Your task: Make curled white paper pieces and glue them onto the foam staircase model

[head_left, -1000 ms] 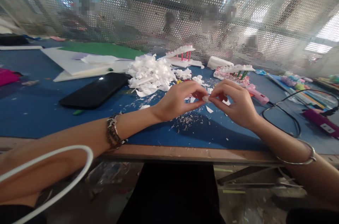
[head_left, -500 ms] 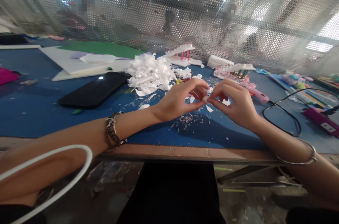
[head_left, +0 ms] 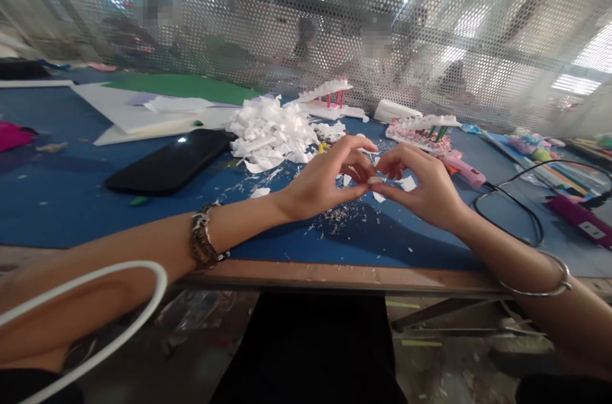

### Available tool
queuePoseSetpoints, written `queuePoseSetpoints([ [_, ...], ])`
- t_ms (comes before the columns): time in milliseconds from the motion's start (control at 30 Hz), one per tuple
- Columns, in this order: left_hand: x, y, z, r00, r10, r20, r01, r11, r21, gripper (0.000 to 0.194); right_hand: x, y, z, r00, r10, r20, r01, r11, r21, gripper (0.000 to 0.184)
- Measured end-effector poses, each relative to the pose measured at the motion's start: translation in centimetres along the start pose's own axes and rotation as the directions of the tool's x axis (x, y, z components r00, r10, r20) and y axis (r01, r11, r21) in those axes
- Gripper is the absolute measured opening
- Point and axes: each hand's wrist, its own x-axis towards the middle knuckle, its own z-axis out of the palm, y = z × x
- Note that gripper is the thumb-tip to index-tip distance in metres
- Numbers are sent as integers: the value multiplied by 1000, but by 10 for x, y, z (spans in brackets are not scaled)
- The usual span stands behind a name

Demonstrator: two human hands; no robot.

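Above the table's middle, my left hand [head_left: 318, 178] and my right hand [head_left: 425, 184] meet at the fingertips around a small white piece [head_left: 375, 180], too small to name more exactly. My left thumb and a bent finger pinch it, with the left index finger raised. From the other side, my right thumb presses on it; the right index finger is lifted slightly off. Beneath the hands lie white scraps [head_left: 408, 183] and fine crumbs [head_left: 337, 218]. A heap of torn white strips [head_left: 272, 133] stands just beyond my left hand.
A black phone [head_left: 169, 164] lies left. Two white models on little posts [head_left: 329, 98] [head_left: 425, 129] stand at the back. By my right hand are a pink glue gun [head_left: 466, 171], a black cable [head_left: 509, 190] and a purple power strip [head_left: 578, 219]. Perforated mesh [head_left: 268, 28] rises behind.
My left index finger has lifted away from the white piece, and my right index finger has opened a little from the thumb. The piece has turned slightly between the fingertips; both arms stay put.
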Motion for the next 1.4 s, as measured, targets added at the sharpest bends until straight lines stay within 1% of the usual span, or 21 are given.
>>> queuePoseSetpoints([
  [100, -1, -1, 0, 1000, 18, 14, -18, 1000, 19, 40, 0, 1, 2, 998, 50, 33, -52, 996, 77, 15],
  [200, -2, -1, -1, 998, 55, 23, -56, 997, 57, 39, 0, 1, 2, 990, 116, 79, -129, 974, 186, 14],
  [267, -2, -2, -1, 998, 57, 25, -58, 997, 56, 38, 1, 1, 1, 984, 153, 91, -170, 960, 223, 12],
  [333, -1, -2, -1, 999, 29, 18, -30, 999, 23, 38, 1, 1, 1, 980, 180, 81, -194, 955, 226, 12],
  [400, -1, -3, -1, 1000, -25, 0, 25, 999, -20, 39, 1, 2, 0, 976, 206, 67, -216, 948, 233, 14],
  [500, 0, -2, 0, 993, -112, -31, 110, 992, -63, 41, 0, 3, 2, 970, 229, 79, -242, 924, 295, 18],
  [567, 0, -2, 0, 990, -134, -40, 130, 987, -90, 40, -1, 3, 3, 971, 224, 82, -239, 911, 337, 22],
  [700, 2, -1, 2, 985, -170, -36, 161, 970, -180, 36, -1, 0, 5, 971, 233, 46, -233, 902, 363, 15],
  [800, 2, 0, 2, 972, -233, -22, 223, 952, -207, 30, -2, -2, 6, 973, 228, 25, -223, 917, 330, 14],
  [900, 3, 1, 1, 962, -275, 6, 272, 948, -164, 26, -2, -4, 5, 988, 157, -8, -152, 963, 224, 11],
  [967, 3, 4, 0, 956, -288, 58, 292, 952, -88, 23, -2, -4, 4, 996, 84, -26, -79, 987, 142, 8],
  [1067, 4, 8, -1, 947, -283, 152, 279, 959, 46, 30, -3, -3, 3, 1000, -1, -30, 3, 999, 49, 6],
  [1133, 4, 9, -2, 932, -283, 227, 271, 959, 84, 32, -3, -3, 3, 999, -38, -7, 38, 999, 23, 6],
  [1200, 4, 9, -3, 911, -278, 305, 264, 961, 86, 32, -3, -3, 3, 997, -69, 27, 68, 997, 22, 7],
  [1233, 5, 9, -4, 904, -270, 331, 259, 963, 79, 33, -2, -3, 2, 996, -79, 37, 78, 997, 26, 7],
  [1300, 5, 8, -5, 903, -264, 341, 257, 964, 66, 33, -2, -3, 0, 996, -81, 33, 80, 996, 26, 8],
  [1400, 7, 5, -8, 902, -282, 328, 285, 958, 40, 30, -1, 1, -3, 1000, -23, -15, 23, 1000, 1, 10],
])
